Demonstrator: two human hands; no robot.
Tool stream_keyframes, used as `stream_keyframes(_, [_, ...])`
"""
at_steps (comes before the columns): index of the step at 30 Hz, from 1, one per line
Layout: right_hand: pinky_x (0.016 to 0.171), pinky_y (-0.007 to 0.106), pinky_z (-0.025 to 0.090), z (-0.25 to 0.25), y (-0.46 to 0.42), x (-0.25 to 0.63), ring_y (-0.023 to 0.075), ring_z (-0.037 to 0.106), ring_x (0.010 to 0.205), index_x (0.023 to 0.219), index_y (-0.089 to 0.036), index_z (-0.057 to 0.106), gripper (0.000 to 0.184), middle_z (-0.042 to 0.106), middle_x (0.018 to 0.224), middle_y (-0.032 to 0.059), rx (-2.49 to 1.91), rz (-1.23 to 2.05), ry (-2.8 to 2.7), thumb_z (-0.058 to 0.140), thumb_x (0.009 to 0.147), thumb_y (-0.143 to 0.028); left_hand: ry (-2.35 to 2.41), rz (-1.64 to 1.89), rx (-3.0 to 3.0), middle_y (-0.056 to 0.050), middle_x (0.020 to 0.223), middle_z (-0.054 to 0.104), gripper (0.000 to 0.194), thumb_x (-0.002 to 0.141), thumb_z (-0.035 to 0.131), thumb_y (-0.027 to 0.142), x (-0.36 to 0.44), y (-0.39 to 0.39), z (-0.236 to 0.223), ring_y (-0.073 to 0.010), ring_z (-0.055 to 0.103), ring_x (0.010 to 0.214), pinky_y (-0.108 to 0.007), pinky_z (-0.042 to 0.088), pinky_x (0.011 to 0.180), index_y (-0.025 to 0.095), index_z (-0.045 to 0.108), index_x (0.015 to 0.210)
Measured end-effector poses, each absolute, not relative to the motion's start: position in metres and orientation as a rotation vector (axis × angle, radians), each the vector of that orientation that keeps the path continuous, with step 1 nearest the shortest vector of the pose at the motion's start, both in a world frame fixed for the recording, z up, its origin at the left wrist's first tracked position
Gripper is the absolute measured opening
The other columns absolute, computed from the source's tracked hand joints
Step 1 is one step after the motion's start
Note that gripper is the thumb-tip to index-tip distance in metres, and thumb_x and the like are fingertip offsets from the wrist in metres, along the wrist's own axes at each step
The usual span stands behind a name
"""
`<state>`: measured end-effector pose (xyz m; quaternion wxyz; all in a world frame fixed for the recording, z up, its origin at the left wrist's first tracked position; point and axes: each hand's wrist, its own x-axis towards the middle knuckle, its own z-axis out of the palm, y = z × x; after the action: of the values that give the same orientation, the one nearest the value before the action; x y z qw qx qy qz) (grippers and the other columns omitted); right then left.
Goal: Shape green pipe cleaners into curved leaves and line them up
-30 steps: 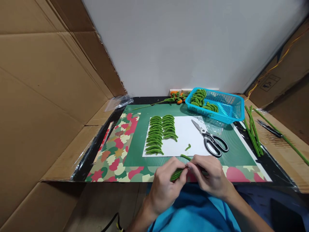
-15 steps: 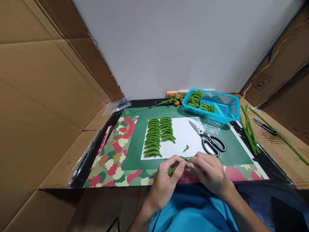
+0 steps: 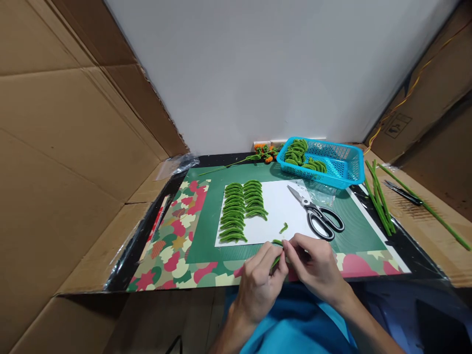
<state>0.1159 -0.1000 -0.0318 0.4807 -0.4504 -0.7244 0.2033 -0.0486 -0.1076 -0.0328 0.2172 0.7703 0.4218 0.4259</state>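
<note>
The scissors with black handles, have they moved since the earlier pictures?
No. The scissors lie as before against the white sheet: blades on it, handles reaching past its right edge onto the green mat. The whole view shifted slightly.

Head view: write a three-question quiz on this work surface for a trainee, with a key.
1. Open: What do the left hand and right hand hold between them?
2. True or false: Curved green pieces lie in the blue basket.
3. Multiple choice: On the white sheet, which is longer as seen in the picture?
A) left column of green pieces
B) right column of green pieces
C) both equal

Key:
1. A fuzzy green strip
2. True
3. A
</note>
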Motion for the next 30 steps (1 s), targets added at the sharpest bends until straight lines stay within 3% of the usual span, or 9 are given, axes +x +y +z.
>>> stream_keyframes(4, [0.054,0.027,0.033,-0.037,-0.097,0.114,0.0107,0.043,0.052,0.074,-0.022,0.049,0.035,0.046,0.063,-0.0055,-1.085,0.263,-1.834,0.055,0.108,-0.017,1.232,1.182,2.054,-0.001,0.082,0.063,0.017,0.106,0.054,0.015,-0.047,-0.107,-0.036,-0.0149,0.062,0.076,-0.024,0.047,0.075,0.021,0.067,0.096])
stream_keyframes(8, [0.058,0.026,0.04,-0.036,-0.095,0.118,0.0118,0.053,0.055,0.081,-0.021,0.056,0.027,0.056,0.067,-0.0031,-1.089,0.291,-1.752,0.057,0.108,-0.018,1.238,1.059,1.762,-0.002,0.087,0.07,0.018,0.108,0.057,0.031,-0.05,-0.106,-0.033,-0.0159,0.066,0.081,-0.025,0.049,0.077,0.021,0.071,0.103])
stream_keyframes(13, [0.059,0.025,0.046,-0.03,-0.093,0.124,0.0137,0.059,0.059,0.083,-0.021,0.063,0.025,0.064,0.069,-0.0008,-1.153,0.503,-1.542,0.061,0.107,-0.027,1.131,0.933,1.434,0.001,0.066,0.065,0.039,0.109,0.054,0.048,-0.053,-0.104,-0.029,-0.0102,0.051,0.052,-0.023,0.041,0.055,0.017,0.07,0.092])
stream_keyframes(20, [0.05,0.023,0.044,-0.025,-0.094,0.114,0.0129,0.055,0.051,0.076,-0.02,0.063,0.038,0.058,0.058,-0.0032,-1.081,1.003,-1.453,0.061,0.107,-0.041,0.995,0.848,1.318,-0.005,0.066,0.075,0.05,0.107,0.054,0.056,-0.057,-0.1,-0.027,-0.0074,0.043,0.042,-0.022,0.034,0.047,0.014,0.07,0.085])
stream_keyframes(22, [0.05,0.023,0.042,-0.027,-0.094,0.112,0.0129,0.055,0.051,0.076,-0.02,0.064,0.039,0.06,0.059,-0.0022,-1.108,0.916,-1.55,0.057,0.109,-0.038,1.001,0.781,1.295,-0.004,0.059,0.071,0.052,0.106,0.053,0.058,-0.057,-0.099,-0.026,-0.0079,0.042,0.04,-0.022,0.031,0.045,0.014,0.068,0.082])
stream_keyframes(27, [0.057,0.025,0.047,-0.035,-0.093,0.11,0.0145,0.062,0.055,0.08,-0.019,0.069,0.032,0.068,0.065,0.0024,-1.13,0.259,-1.772,0.057,0.109,-0.024,1.132,0.766,1.413,-0.001,0.053,0.066,0.053,0.107,0.053,0.053,-0.056,-0.099,-0.026,-0.0097,0.045,0.044,-0.023,0.035,0.05,0.018,0.06,0.068])
stream_keyframes(30, [0.059,0.025,0.054,-0.034,-0.093,0.11,0.0174,0.072,0.061,0.088,-0.019,0.074,0.026,0.076,0.074,0.006,-1.129,0.256,-1.739,0.057,0.108,-0.022,1.17,0.748,1.475,-0.001,0.056,0.067,0.055,0.109,0.05,0.052,-0.055,-0.101,-0.024,-0.0108,0.048,0.049,-0.024,0.037,0.054,0.019,0.059,0.066])
